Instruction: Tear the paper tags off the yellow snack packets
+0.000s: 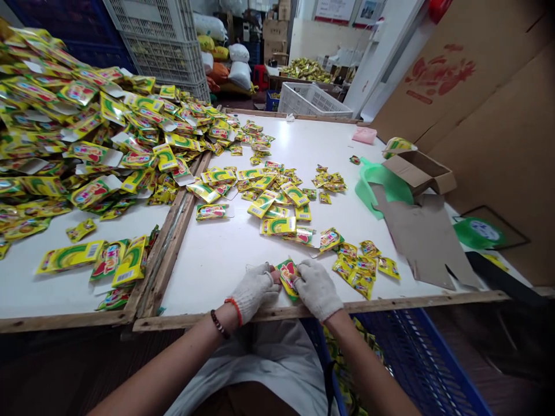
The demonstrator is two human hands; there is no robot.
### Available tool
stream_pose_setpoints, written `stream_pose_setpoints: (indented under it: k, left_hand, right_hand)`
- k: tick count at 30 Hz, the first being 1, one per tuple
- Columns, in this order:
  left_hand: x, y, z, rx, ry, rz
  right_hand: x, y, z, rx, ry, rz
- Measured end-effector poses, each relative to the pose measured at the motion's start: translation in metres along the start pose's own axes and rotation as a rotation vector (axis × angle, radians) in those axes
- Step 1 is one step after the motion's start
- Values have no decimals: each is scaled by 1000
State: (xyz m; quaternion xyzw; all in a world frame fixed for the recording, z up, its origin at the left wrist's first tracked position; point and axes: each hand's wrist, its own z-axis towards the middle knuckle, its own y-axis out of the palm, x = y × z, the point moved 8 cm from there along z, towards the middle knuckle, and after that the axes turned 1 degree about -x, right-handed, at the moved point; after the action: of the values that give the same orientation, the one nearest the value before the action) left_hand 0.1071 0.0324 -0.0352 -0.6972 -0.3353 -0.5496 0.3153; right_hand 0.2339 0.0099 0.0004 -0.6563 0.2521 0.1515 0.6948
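Observation:
In white knit gloves, my left hand (pixel 256 290) and my right hand (pixel 318 289) meet near the table's front edge. Between them is a small printed carton (pixel 287 277), green with a red patch, gripped by the fingers of both hands. Some of its surface is covered by the gloves. Just beyond lies a loose pile of yellow-green cartons (pixel 280 225), several with white flaps sticking out. To the right of my right hand, small yellow sachets (pixel 362 267) are spread in a cluster. A smaller group of sachets (pixel 332 182) lies farther back.
A large heap of cartons (pixel 91 147) covers the left table, past a wooden rim (pixel 173 248). On the right are a green scoop (pixel 368 188), an opened cardboard box (pixel 418 170) and flat cardboard (pixel 416 242). Below the edge stands a blue crate (pixel 427 358) beside yellow packets.

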Motion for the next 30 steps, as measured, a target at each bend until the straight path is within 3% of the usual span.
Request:
stream_pose_setpoints:
  k: [4,6,8,14,17,21,24,27,30]
  left_hand:
    - [-8,-14,6,247,-97,-3]
    - [-6,-22,4,365,-69,20]
    - [0,-24,-1,400,19,20]
    - [20,-22,-22,315,304,166]
    - [21,-25,-21,274,331,197]
    - [25,-27,-11,202,323,180]
    - [52,-27,-20,228,543,372]
    - [73,-14,-42,132,797,586]
    - [74,-5,-57,40,864,692]
  right_hand:
    - [0,16,-11,67,64,169]
    - [4,17,-19,86,83,345]
    - [7,20,-25,93,81,529]
    - [16,19,-40,215,52,901]
    - [16,14,-41,246,5,808]
    - [12,12,-32,135,-57,763]
    - [10,2,-33,197,-114,749]
    - [2,-6,-44,263,-246,702]
    - [-6,-4,-55,238,-354,677]
